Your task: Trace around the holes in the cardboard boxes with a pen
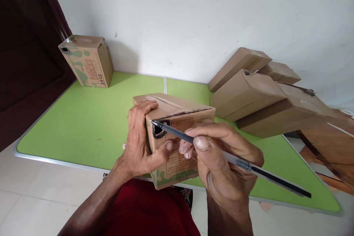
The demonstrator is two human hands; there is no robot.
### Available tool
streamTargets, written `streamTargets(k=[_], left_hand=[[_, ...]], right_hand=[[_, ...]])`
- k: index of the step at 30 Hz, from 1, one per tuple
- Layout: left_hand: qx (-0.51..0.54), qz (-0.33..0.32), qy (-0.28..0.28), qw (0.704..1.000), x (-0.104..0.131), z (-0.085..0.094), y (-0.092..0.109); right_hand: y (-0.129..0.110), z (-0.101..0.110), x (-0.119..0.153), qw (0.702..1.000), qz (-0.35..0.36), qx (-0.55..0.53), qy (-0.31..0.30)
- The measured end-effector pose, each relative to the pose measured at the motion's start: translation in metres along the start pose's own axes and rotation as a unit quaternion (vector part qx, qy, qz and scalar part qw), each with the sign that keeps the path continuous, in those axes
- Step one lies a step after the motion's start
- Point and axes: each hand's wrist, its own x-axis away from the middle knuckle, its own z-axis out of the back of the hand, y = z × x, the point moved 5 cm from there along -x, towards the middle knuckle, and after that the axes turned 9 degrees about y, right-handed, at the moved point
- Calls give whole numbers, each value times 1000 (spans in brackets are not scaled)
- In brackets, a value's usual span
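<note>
Your right hand (226, 177) pinched the pen (177, 133) between thumb and fingers. Your left hand (135, 143) grasped the printed cardboard carton (177, 162), fingers over its top and side, thumb on the printed side.

Key relation: the carton was in front of you, between your hands, at the near edge of the green surface (83, 125); whether it rested there could not be told. The pen's long axis slanted, tail near right, tip ahead and left, its shaft crossing in front of the black-rimmed patch (158, 132) at the carton's upper left corner. The tip was just left of that patch; contact unclear. Your left thumb was just below the patch, so the left hand was nearer; the right reached it by the pen's length.

Count: 2 hands, 1 pen, 1 held carton; 1 COCONUT-printed carton (85, 62) at the surface's far left; at least 4 plain cartons (246, 96) at right, overlapping, exact number hidden.
</note>
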Motion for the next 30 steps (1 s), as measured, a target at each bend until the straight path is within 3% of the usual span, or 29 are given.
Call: streamTargets(k=[30], left_hand=[[-26, -7, 3, 1000, 0, -6, -4]], right_hand=[[10, 4, -8, 1000, -24, -18, 9]])
